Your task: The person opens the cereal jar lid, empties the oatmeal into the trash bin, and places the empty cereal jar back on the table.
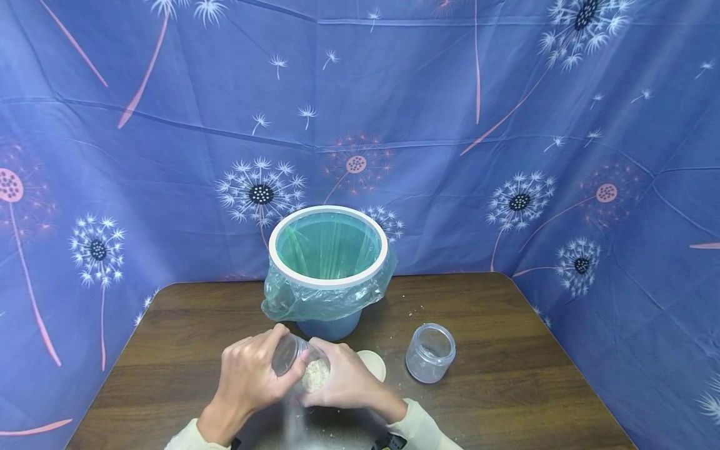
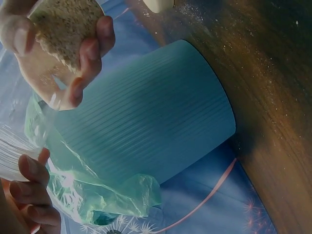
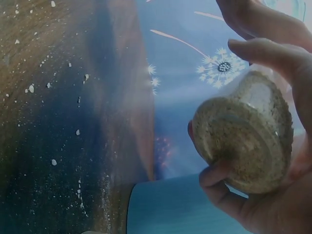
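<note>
Beige crumbs (image 1: pixel 316 375) inside jar (image 3: pixel 239 141), long axis tilted, mouth toward cup (image 1: pixel 285 354); right hand (image 1: pixel 350 379) wraps jar, left hand (image 1: pixel 249 369) grips cup.

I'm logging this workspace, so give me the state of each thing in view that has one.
Container in left hand: clear, gripped, tilted
Jar in right hand: gripped, tilted, beige crumbs inside
Other jar: upright, lidless
Cream round piece: on the table, partly hidden
Bin: upright, open
Green bag: lining bin, folded over rim
Table: scattered with pale specks
</note>
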A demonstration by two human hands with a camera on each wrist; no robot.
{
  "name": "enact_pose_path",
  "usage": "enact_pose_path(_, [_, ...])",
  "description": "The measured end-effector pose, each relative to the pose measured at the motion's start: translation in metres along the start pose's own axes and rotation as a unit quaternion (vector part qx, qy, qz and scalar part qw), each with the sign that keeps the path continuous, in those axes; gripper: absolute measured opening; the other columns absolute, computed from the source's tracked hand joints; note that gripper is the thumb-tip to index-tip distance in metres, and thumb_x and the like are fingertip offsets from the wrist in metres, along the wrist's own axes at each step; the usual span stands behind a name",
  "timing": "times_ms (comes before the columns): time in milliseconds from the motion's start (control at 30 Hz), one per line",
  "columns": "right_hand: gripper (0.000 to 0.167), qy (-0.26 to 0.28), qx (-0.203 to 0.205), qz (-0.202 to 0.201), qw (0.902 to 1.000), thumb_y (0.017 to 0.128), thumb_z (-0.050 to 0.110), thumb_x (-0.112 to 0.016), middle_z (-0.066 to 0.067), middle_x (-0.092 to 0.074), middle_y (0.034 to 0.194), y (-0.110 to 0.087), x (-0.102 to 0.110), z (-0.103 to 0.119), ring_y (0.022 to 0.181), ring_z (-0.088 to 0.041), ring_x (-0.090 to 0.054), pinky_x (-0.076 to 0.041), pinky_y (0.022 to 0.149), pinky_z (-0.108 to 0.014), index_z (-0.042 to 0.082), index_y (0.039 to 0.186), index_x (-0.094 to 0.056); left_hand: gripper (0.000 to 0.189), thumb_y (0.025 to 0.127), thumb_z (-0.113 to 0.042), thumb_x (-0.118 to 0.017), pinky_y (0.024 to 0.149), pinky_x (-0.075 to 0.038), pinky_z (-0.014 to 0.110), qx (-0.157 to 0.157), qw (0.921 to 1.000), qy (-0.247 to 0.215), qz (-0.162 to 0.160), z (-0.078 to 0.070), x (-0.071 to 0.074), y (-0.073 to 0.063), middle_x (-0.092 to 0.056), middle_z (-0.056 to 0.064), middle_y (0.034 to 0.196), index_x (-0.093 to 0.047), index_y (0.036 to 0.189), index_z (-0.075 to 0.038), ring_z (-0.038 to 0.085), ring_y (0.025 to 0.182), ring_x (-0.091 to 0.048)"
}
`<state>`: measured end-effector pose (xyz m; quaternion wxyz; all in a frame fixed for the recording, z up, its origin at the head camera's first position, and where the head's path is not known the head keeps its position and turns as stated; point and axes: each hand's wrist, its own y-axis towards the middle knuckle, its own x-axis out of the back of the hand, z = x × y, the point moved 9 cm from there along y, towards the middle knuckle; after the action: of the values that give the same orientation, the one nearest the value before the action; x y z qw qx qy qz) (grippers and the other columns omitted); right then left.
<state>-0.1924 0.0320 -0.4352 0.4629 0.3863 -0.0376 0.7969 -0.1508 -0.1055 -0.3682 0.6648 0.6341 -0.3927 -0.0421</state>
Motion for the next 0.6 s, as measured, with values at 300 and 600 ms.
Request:
enact_pose_path(300, [0.052,-0.050,-0.017,-0.032,0.9981,0.067,0.042,-0.097,0.019,-0.058,0.080,0.0007,0.0001,-0.0040,0.071,0.001,-0.057,-0.045,0.063,-0.015,0.028,0.099,-0.058,0.055,0.099,-0.068,-0.047,0.040,-0.023,0.025,0.046,0.9986,0.013,0.023,0.0057,-0.0034,-0.0036,-0.042,-0.010,0.056,-0.062,0.086,-0.017,0.005,0.045,-0.028])
enact_pose_path(600, [0.048,0.017,0.001,-0.008,0.9998,0.070,0.033,-0.097,0.015,-0.066,0.089,0.0035,0.0012,-0.0082,0.076,0.003,-0.061,-0.050,0.068,-0.016,0.026,0.104,-0.064,0.046,0.091,-0.062,-0.067,0.043,-0.034,0.027,0.023,0.9963,-0.030,0.078,0.0073,-0.0078,-0.0041,-0.061,-0.011,0.069,-0.069,0.109,-0.020,0.004,0.051,-0.046])
